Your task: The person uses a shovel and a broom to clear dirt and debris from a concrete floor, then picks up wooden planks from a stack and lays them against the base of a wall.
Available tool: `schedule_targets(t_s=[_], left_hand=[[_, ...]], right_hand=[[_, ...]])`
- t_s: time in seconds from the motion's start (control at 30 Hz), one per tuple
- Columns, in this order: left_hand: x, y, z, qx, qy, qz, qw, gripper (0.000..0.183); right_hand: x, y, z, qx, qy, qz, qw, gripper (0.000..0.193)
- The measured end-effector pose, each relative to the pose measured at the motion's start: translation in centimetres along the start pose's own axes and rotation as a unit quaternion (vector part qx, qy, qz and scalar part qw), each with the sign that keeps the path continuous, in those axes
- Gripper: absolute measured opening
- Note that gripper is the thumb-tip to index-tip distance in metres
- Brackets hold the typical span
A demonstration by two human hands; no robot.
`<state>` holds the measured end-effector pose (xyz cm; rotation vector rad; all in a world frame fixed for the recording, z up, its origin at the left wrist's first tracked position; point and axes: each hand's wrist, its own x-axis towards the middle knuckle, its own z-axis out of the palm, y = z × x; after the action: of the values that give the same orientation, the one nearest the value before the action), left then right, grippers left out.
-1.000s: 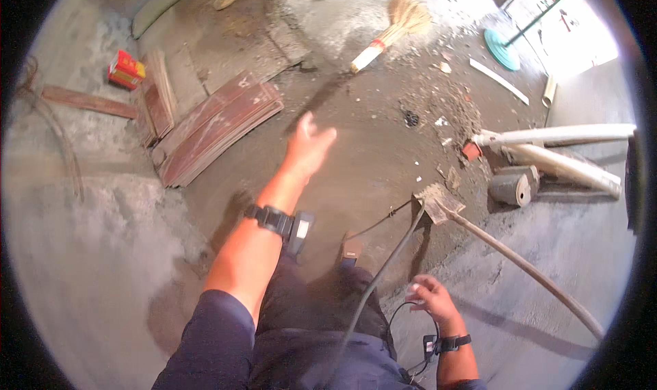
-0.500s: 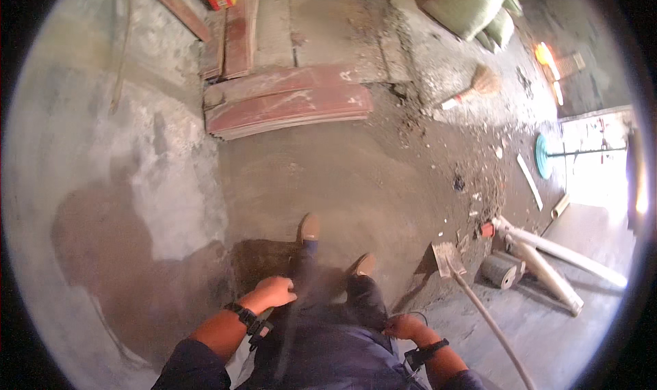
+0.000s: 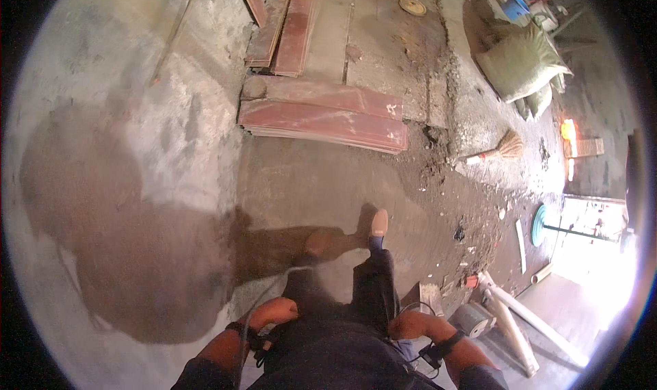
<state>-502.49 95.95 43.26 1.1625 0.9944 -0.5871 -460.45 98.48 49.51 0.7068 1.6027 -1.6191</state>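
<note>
My left hand (image 3: 275,312) hangs in front of my left thigh, its fingers curled in; I see nothing in them. A black strap with a small device (image 3: 254,342) sits on that wrist. By my right hip, my right hand (image 3: 409,325) is closed, with its fingertips partly hidden; whether it holds anything does not show. A thin dark cable loops just above it, and another black wrist device (image 3: 438,349) is strapped behind it. My right shoe (image 3: 379,223) is forward on the damp floor (image 3: 308,178); the left shoe (image 3: 323,241) is dim in shadow.
Ahead lies a stack of reddish-brown boards (image 3: 328,120), with more boards (image 3: 295,37) behind. A straw broom (image 3: 505,147) and stuffed sacks (image 3: 523,65) lie to the right. Nearer are a shovel blade (image 3: 430,297), pale pipes (image 3: 513,332) and a grey roll (image 3: 473,319). Rubble lines the floor's right side.
I have stepped forward, and my right foot is now ahead of the left. The boards, broom and sacks have shifted right and lower in view. Both hands stay low by my thighs.
</note>
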Motion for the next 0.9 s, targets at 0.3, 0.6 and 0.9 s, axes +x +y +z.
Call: schedule_targets(t_s=[0.3,0.6,0.9], left_hand=[[-2.7,8.3,4.1,-0.09,-0.103,0.153,0.979,0.034],[3.2,10.8,10.1,-0.318,-0.08,0.208,0.922,0.025],[6.0,9.0,10.0,-0.262,-0.075,0.221,0.936,0.034]], right_hand=[[-3.6,8.5,-5.5,0.108,-0.238,-0.051,0.964,0.03],[-4.4,15.0,-8.1,0.089,-0.35,-0.036,0.932,0.025],[-2.6,9.4,-10.9,0.133,-0.347,0.003,0.928,0.024]])
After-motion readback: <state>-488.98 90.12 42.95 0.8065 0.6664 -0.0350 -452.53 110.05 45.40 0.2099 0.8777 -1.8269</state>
